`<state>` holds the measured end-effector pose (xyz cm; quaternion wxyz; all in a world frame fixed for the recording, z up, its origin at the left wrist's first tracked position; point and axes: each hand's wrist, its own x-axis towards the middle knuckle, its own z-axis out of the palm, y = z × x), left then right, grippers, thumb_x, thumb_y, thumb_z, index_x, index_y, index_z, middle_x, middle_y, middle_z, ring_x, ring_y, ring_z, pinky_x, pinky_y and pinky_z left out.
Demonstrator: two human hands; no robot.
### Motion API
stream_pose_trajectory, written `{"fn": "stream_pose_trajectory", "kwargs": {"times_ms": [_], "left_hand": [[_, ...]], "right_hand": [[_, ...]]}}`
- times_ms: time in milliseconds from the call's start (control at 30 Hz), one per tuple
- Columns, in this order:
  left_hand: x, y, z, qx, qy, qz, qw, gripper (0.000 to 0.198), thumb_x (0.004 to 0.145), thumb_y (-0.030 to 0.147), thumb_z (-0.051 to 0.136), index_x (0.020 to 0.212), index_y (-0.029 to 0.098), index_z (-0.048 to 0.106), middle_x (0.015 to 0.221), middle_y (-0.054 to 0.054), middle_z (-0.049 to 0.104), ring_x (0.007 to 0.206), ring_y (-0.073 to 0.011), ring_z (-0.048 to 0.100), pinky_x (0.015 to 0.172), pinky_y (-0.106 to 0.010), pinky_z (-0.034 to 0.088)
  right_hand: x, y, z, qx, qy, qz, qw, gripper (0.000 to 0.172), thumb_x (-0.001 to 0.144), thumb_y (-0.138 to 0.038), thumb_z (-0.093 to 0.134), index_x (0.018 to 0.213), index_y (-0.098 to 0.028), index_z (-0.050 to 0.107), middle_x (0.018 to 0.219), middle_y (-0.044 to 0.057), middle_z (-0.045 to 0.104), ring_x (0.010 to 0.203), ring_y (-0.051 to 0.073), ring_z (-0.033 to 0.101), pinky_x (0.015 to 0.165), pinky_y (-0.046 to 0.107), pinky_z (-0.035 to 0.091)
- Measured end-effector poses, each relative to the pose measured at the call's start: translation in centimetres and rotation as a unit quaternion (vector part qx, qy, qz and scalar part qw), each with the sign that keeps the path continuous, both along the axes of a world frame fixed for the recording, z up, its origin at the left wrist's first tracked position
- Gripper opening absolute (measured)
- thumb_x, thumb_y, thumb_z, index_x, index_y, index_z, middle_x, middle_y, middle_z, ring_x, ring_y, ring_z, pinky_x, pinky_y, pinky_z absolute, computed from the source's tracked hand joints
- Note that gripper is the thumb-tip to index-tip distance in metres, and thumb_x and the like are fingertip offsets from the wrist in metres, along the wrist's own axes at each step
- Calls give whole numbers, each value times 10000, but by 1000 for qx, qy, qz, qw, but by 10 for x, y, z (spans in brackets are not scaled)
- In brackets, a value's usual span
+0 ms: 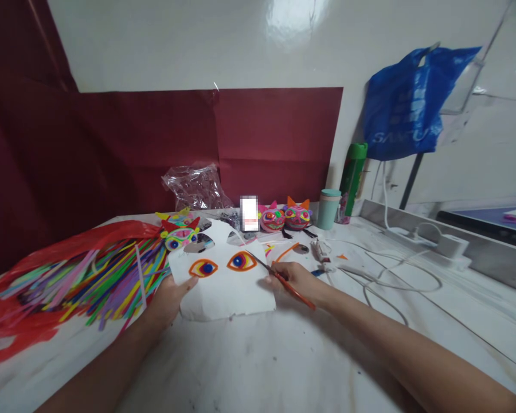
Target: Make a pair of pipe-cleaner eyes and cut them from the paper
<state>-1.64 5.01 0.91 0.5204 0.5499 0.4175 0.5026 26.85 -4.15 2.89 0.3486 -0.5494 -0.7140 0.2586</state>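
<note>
Beyond the paper (227,301), a blue bag (406,106) partly reads "SA".

Glare whitens the upper wall (223,51), soft shadows dim the tabletop (223,367), and outer edges look stretched.

From my head, the camera looks forward and down, near my left hand (171,297) and right hand (298,282), across the table (236,361) to the wall (176,49).

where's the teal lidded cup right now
The teal lidded cup stands right of centre in the head view, just left of the tall green cylinder.
</note>
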Motion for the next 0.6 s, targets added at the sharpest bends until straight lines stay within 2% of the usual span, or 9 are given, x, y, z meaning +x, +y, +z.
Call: {"fn": "stream_pose_trajectory", "kwargs": {"times_ms": [167, 367, 600], "left_hand": [[0, 3, -4, -6, -20, -4, 1000, 547, 545, 301, 776, 1044, 123, 639, 1055, -131, 709, 976, -301, 659, 871, -388, 517], [-4, 2, 1, -1, 5, -33, 999, 502, 565, 355, 778, 998, 133, 654, 967, -126, 734, 919, -320, 673, 793, -387, 541], [-4, -2, 7, 22, 58, -10, 998, 541, 553, 370, 786, 1020, 128, 658, 1024, -133, 721, 950, -325, 661, 841, -399, 519]], "right_hand": [[2, 2, -2, -7, 21, -1, 1000, 454, 776, -588, 511, 581, -195, 394, 560, -57, 320, 530, 92, 296, 480, 231, 230], [6, 3, -2, -9, 9, 14, 1000, 430, 758, -561, 559, 594, -189, 419, 557, -58, 342, 530, 91, 307, 484, 228, 243], [4, -1, 4, -12, -11, 15, 1000, 432, 769, -567, 540, 600, -191, 408, 573, -57, 336, 539, 94, 307, 489, 229, 247]]}}
